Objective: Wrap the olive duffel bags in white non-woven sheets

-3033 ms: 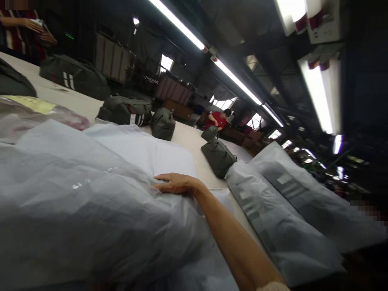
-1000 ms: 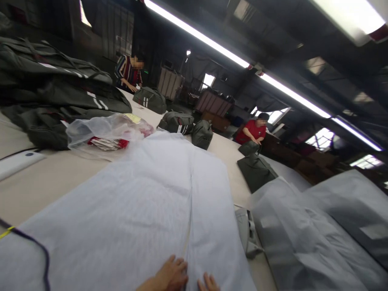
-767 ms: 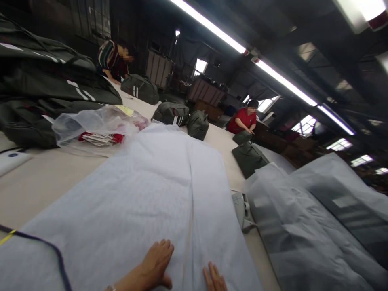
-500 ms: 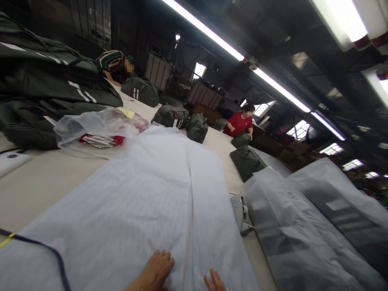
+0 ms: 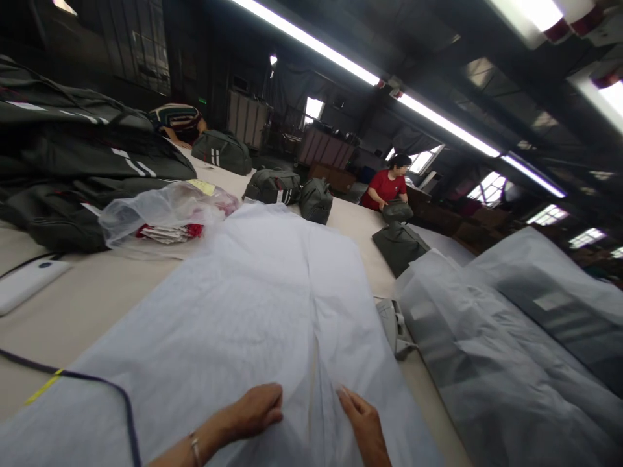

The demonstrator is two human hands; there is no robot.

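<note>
A large whitish, translucent plastic sheet (image 5: 204, 324) lies over the table in front of me, with a lengthwise gap running down it. My left hand (image 5: 260, 410) is curled closed on the sheet just left of this gap. On the other side, my right hand (image 5: 361, 415) has its fingers pressed together on the sheet, which is raised into folds there. Between the two hands, the gap's edges stand slightly apart. The fingertips are partly hidden by the folds.
Dark green bags (image 5: 92, 143) are piled at left, beside a clear bag of red-and-white tags (image 5: 170, 233). Plastic-wrapped bundles (image 5: 496, 350) and a grey tape dispenser-like device (image 5: 392, 324) are at right. A dark strap (image 5: 97, 377) crosses the sheet. A co-worker in red (image 5: 387, 185) handles a bag.
Both my hands have come further into view and moved upward in the picture. The gap has spread and the sheet has lifted near my right hand. The camera has shifted slightly.
</note>
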